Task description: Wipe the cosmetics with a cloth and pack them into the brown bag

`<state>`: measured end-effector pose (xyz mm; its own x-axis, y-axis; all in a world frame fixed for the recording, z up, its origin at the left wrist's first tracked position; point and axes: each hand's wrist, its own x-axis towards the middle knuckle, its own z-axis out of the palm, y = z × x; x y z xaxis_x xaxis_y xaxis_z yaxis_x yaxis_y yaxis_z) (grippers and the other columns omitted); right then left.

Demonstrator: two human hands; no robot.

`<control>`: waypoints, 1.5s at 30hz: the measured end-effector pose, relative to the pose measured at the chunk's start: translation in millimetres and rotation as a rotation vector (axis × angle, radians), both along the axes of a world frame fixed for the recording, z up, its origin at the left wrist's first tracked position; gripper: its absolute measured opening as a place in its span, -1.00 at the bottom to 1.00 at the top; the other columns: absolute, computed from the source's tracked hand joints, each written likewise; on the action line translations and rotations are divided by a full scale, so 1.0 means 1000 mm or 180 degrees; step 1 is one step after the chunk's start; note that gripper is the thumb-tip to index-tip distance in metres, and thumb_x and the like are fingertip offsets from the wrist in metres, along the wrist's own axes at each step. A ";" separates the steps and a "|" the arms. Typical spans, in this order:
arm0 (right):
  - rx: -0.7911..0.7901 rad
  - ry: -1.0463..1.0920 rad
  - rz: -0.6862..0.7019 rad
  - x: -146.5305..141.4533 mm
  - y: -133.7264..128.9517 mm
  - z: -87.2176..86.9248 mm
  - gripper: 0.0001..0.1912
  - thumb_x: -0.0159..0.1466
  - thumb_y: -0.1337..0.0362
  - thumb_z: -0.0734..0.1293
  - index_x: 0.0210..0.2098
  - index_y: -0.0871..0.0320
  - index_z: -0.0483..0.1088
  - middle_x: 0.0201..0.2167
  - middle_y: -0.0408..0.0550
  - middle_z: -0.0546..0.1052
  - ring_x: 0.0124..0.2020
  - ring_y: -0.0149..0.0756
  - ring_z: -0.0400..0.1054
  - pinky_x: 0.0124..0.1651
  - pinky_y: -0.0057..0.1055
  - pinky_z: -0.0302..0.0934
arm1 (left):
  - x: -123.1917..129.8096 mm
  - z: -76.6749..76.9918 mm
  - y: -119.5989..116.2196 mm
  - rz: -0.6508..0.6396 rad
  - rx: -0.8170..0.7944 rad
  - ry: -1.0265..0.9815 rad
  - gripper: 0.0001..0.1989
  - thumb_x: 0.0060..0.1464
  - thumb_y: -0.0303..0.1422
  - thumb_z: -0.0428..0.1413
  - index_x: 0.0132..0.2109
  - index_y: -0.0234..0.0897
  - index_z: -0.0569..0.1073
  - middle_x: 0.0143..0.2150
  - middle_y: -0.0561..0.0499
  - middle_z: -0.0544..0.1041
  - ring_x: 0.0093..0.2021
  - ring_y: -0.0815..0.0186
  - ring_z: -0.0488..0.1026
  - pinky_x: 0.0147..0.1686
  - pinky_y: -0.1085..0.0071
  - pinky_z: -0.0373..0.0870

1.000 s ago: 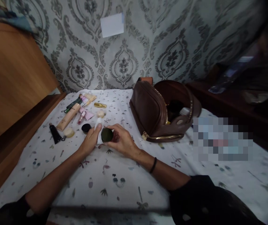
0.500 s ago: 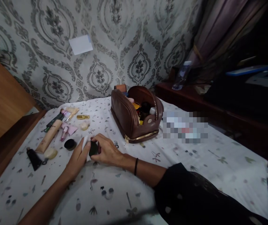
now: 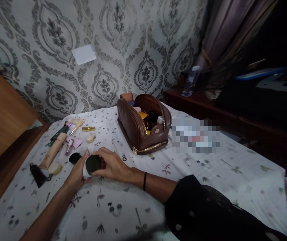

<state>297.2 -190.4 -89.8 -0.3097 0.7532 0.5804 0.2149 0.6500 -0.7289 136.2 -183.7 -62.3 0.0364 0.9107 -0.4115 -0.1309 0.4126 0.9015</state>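
Your right hand (image 3: 113,165) has its grip on a dark round piece (image 3: 93,164); whether this is only a lid or a whole jar, I cannot tell. Your left hand (image 3: 76,172) is closed around a white tissue (image 3: 85,172), which lies against the dark piece, so both your hands meet here, over the left half of the printed white cloth (image 3: 198,201). Just beside your left fingers is a black pot (image 3: 74,158). Towards the left edge of the cloth you have a black tube (image 3: 37,175), a cream-coloured pot (image 3: 55,169) and a long beige tube (image 3: 53,150), and a pink lipstick (image 3: 69,147) is near it. Further, in direction of the far edge, lies a gold tube (image 3: 88,129). The brown bag (image 3: 143,134) stands near this far edge, to the right of your hands, unzipped, with small things inside.
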 end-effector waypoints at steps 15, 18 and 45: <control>0.0542 0.0255 -0.1820 0.143 -0.022 0.108 -0.55 0.19 0.16 0.47 0.01 0.14 0.37 -0.08 0.02 0.53 -0.15 -0.22 0.46 -0.18 -0.33 0.37 | 0.005 0.004 -0.004 -0.0429 0.0428 0.0894 -0.37 -0.29 0.22 0.31 -0.53 -0.30 0.37 -0.70 0.11 0.36 -0.72 0.48 0.19 -0.74 0.57 0.11; 0.0488 -0.0208 -0.1969 0.175 -0.014 0.117 -0.55 0.19 0.19 0.46 0.03 0.16 0.38 -0.13 -0.02 0.55 -0.17 -0.23 0.47 -0.18 -0.34 0.34 | 0.003 0.002 -0.002 -0.0452 0.0385 0.0862 -0.38 -0.28 0.20 0.32 -0.51 -0.31 0.39 -0.67 0.11 0.38 -0.69 0.48 0.22 -0.72 0.58 0.16; 0.0302 -0.3510 -0.1647 0.197 0.002 0.121 -0.61 0.03 0.46 0.50 -0.16 0.07 0.49 -0.20 -0.06 0.55 -0.36 -0.23 0.46 -0.45 -0.38 0.06 | 0.010 0.007 -0.009 -0.0542 0.0258 0.1043 -0.44 -0.18 0.15 0.29 -0.52 -0.28 0.38 -0.62 0.09 0.38 -0.62 0.42 0.24 -0.65 0.54 0.15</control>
